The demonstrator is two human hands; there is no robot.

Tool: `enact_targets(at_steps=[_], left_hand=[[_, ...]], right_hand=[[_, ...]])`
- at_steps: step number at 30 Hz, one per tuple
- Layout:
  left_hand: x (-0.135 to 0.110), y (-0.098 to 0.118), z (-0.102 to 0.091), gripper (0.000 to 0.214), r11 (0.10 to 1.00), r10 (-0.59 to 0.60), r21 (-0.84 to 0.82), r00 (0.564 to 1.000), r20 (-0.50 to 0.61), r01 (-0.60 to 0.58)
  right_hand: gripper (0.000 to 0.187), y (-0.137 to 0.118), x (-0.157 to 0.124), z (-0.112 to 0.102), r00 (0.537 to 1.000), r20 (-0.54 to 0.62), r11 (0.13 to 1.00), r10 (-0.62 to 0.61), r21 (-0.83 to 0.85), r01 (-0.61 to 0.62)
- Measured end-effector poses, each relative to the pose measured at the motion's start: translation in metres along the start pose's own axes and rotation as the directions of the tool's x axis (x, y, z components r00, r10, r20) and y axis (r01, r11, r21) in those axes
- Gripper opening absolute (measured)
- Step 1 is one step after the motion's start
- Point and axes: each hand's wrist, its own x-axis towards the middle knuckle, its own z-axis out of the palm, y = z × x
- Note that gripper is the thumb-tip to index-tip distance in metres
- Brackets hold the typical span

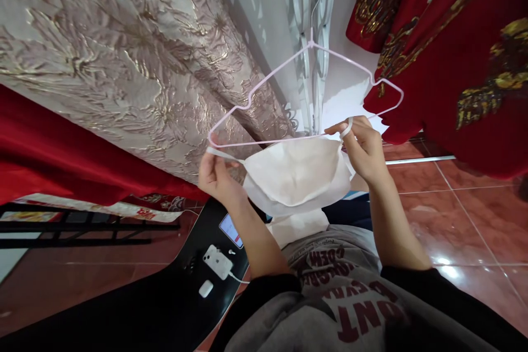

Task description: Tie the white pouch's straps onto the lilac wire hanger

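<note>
A pale pink clothes hanger (280,70) is upright in front of me, its metal hook at the top. Just below its bottom bar spreads a layered white cloth piece (295,170) with a thin strap at each upper corner. My left hand (218,176) is closed on the left strap (225,154), close to the hanger's lower left corner. With fingertips at the bottom bar, my right hand (363,146) is closed, and the right strap (347,127) loops over its fingers. Whether those fingertips also grip the bar is hard to see.
Shiny pink-gold fabric (157,55) hangs at left, with red cloth (74,159) below it. A red garment with gold embroidery (454,55) hangs at right. White hangers (303,0) stand behind. A black surface (165,297) carries a phone (218,262) and a small white case (205,289).
</note>
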Motion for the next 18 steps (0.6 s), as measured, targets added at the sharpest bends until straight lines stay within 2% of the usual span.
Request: enact_targets(at_steps=[3,5,7,8,10,12,13,15,16,18], left_hand=[[0.024,0.01,-0.005,0.019,0.994,0.108,0.011,0.994,0.009,-0.108],[0.04,0.019,-0.001,0.018,0.993,0.118,-0.027,0.987,0.109,-0.116],[0.052,0.028,0.01,0.016,0.994,0.106,-0.044,0.955,0.278,-0.097],[0.056,0.031,0.017,0.016,0.995,0.099,-0.032,0.917,0.386,-0.094],[0.062,0.038,0.032,0.013,0.992,0.088,0.023,0.811,0.579,-0.124],[0.066,0.042,0.044,0.007,0.983,0.072,0.075,0.729,0.681,-0.168],[0.067,0.042,0.047,0.006,0.98,0.06,0.095,0.709,0.702,-0.177],[0.068,0.039,0.049,0.011,0.977,0.02,0.139,0.714,0.7,-0.163],[0.066,0.035,0.047,0.014,0.978,0.004,0.152,0.737,0.676,-0.145],[0.058,0.023,0.041,0.019,0.988,-0.025,0.14,0.821,0.57,-0.067]], right_hand=[[0.047,0.003,0.005,-0.009,1.0,0.023,0.999,-0.015,-0.028,0.016],[0.046,0.006,0.007,-0.016,0.999,0.04,0.998,-0.025,-0.054,0.027],[0.045,0.008,0.007,-0.023,0.998,0.039,0.996,-0.041,-0.077,0.044],[0.044,0.008,0.006,-0.025,0.998,0.04,0.995,-0.05,-0.086,0.053],[0.041,0.008,0.003,-0.025,0.997,0.053,0.993,-0.064,-0.094,0.069],[0.039,0.007,0.0,-0.023,0.995,0.074,0.992,-0.073,-0.099,0.08],[0.038,0.006,-0.002,-0.021,0.994,0.08,0.991,-0.079,-0.102,0.087],[0.035,0.005,-0.004,-0.018,0.992,0.087,0.988,-0.091,-0.114,0.1],[0.034,0.005,-0.004,-0.017,0.991,0.089,0.987,-0.096,-0.118,0.106],[0.032,0.005,-0.005,-0.015,0.99,0.091,0.986,-0.108,-0.12,0.119]])
